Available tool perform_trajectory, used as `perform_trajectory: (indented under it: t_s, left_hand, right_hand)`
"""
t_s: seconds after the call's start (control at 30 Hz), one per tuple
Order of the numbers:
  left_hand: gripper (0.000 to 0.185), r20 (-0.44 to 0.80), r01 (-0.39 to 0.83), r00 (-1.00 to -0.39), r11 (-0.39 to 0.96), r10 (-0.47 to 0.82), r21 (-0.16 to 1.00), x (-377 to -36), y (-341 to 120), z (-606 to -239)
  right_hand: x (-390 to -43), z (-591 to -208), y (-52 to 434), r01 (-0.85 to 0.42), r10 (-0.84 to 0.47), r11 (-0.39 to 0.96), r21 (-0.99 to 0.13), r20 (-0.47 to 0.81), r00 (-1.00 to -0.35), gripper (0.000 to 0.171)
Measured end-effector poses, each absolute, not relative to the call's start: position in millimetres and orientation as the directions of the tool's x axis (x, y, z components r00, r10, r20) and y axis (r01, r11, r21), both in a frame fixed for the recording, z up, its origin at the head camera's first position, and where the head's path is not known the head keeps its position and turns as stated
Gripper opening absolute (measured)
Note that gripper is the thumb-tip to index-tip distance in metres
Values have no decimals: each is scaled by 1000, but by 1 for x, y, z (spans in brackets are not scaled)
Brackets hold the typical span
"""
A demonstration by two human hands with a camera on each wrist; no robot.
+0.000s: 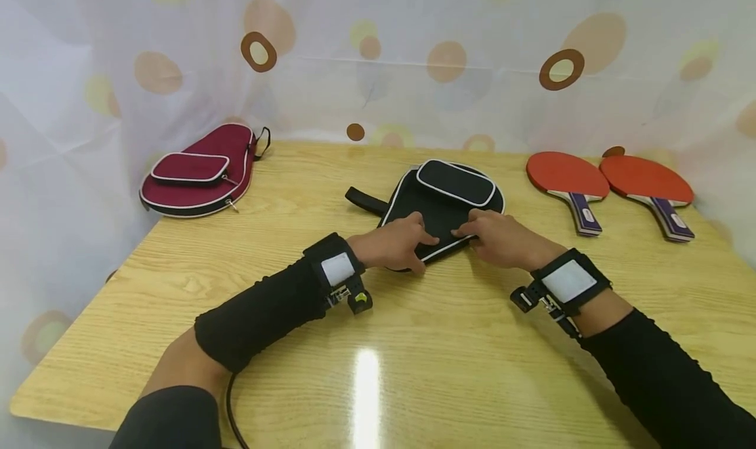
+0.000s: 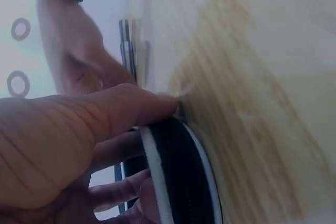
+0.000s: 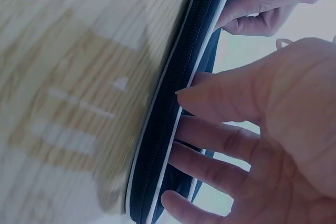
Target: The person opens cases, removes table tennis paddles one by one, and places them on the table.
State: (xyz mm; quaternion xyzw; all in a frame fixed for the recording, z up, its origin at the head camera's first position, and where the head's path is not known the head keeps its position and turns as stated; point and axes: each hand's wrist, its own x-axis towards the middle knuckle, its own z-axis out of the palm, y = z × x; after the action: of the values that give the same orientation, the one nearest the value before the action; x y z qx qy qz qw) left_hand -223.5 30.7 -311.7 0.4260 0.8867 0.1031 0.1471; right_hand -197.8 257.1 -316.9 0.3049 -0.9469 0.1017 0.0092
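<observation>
A black table tennis bat case (image 1: pixel 407 222) with white piping lies flat on the table, its small pocket (image 1: pixel 456 183) facing up. At the near left edge, my left hand (image 1: pixel 394 240) grips the case, thumb (image 2: pixel 152 107) over the rim and fingers on its top face. Further right along the same edge, my right hand (image 1: pixel 502 237) holds it between thumb and fingers. The right thumb (image 3: pixel 220 95) lies against the zipper band (image 3: pixel 170 85), which looks closed in the right wrist view. A black strap (image 1: pixel 366 201) sticks out to the left.
A maroon bat case (image 1: pixel 201 140) lies at the back left of the wooden table (image 1: pixel 283 383). Two red bats (image 1: pixel 567 173) (image 1: pixel 646 176) with purple and white handles lie at the back right. A dotted white curtain (image 1: pixel 407 101) hangs behind.
</observation>
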Motion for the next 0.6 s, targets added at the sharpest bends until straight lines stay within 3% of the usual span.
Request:
perform_trajectory:
  t_s: [0.23, 0.6]
  left_hand:
    - [57, -194, 735, -559, 590, 806, 333, -230, 18, -308]
    - [52, -177, 751, -572, 598, 801, 281, -234, 3, -300]
  right_hand:
    - [-196, -319, 256, -640, -629, 744, -194, 122, -768, 31]
    - [-188, -316, 248, -647, -644, 739, -186, 88, -760, 30]
